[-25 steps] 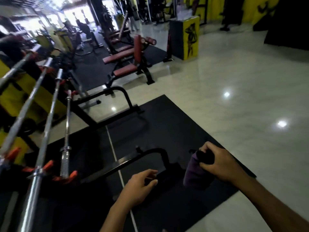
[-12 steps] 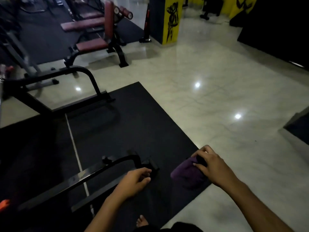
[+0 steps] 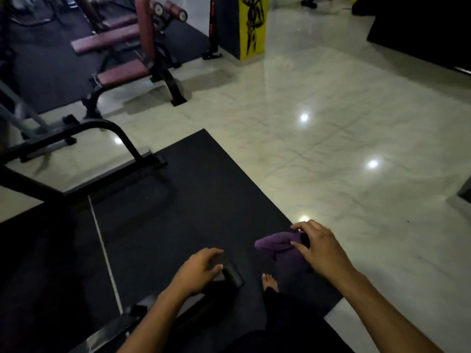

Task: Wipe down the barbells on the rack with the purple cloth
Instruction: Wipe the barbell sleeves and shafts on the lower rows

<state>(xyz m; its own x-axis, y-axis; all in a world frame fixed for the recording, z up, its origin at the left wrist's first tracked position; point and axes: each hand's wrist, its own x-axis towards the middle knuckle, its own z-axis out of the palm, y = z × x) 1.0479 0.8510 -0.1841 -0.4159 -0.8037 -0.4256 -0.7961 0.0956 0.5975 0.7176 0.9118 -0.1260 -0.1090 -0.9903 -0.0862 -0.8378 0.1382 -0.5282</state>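
My right hand (image 3: 322,248) grips the bunched purple cloth (image 3: 276,247) low over the edge of the black floor mat (image 3: 193,200); a small black thing sits between its fingers and the cloth. My left hand (image 3: 201,270) hovers with loosely curled fingers just above the black end of the rack's near foot (image 3: 233,276) and holds nothing. The rack's far curved foot (image 3: 122,138) stands at the left. Blurred grey bars (image 3: 23,110) cross the left edge; the barbells themselves are out of view.
A maroon padded bench (image 3: 122,70) stands at the back left. A black and yellow pillar (image 3: 251,24) rises at the top centre. Glossy pale tile floor (image 3: 331,149) spreads to the right. My bare foot (image 3: 270,282) rests on the mat.
My view has swung right and down, so the barbells have left the frame. Both hands stay low over the mat; the right hand still holds the cloth and its fingers have spread a little.
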